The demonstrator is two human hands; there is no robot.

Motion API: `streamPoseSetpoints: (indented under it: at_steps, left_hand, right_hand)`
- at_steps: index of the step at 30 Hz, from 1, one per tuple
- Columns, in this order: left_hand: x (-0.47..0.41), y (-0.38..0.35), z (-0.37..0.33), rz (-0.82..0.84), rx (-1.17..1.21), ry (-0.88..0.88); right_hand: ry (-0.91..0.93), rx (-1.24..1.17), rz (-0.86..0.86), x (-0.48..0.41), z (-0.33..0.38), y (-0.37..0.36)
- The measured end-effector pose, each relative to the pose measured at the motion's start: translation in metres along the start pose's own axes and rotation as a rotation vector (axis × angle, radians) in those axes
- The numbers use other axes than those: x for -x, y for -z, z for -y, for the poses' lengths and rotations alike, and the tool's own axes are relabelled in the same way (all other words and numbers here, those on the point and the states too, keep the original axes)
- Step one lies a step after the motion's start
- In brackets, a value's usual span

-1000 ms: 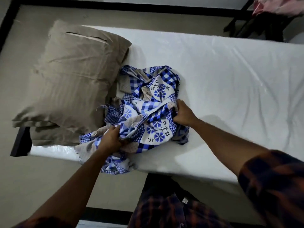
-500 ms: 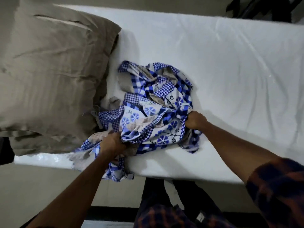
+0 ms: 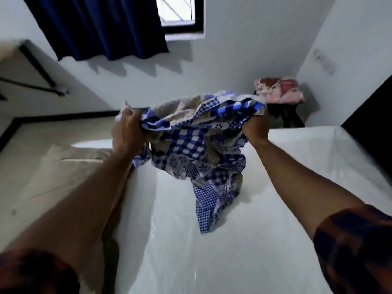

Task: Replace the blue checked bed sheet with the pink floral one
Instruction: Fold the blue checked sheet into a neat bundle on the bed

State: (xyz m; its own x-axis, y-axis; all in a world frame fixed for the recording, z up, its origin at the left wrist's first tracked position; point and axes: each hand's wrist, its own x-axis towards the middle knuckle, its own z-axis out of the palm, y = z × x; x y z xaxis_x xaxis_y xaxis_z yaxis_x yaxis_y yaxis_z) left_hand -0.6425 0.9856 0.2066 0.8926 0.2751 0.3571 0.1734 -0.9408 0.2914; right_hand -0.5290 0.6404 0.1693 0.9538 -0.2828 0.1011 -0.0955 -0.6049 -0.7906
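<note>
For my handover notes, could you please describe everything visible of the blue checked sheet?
The blue checked sheet is a thin, soft-looking cloth printed with blue-and-white checks and floral panels, its underside dull beige. Bunched and crumpled, it is held in the air above the bare white mattress. The left hand grips its upper left edge, the right hand its upper right; the middle sags and a tail hangs toward the mattress, contact unclear.

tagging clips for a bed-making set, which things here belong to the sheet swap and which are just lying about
Job in hand:
- bunched blue checked bed sheet, gripped by the left hand and right hand
- folded pink floral sheet at the back right
- bare white mattress

Lying about:
- beige fabric pillow
- dark blue curtain
</note>
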Motion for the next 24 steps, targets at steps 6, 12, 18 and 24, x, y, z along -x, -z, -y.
streamPoseSetpoints:
  at_steps: [6, 12, 18, 24]
  left_hand:
    - [-0.051, 0.067, -0.05, -0.245, -0.081, -0.106]
    - [0.055, 0.011, -0.013, 0.028, -0.018, -0.093]
    - [0.216, -0.055, 0.037, 0.477, -0.012, -0.086]
    - [0.335, -0.09, 0.078, 0.864, -0.054, -0.016]
  right_hand:
    - [0.175, -0.245, -0.186, -0.021, 0.044, 0.072]
    - [0.134, -0.107, -0.073, 0.065, -0.052, 0.073]
    - [0.203, 0.321, 0.251, 0.166, -0.187, 0.068]
    - [0.145, 0.571, 0.446, 0.242, -0.287, 0.072]
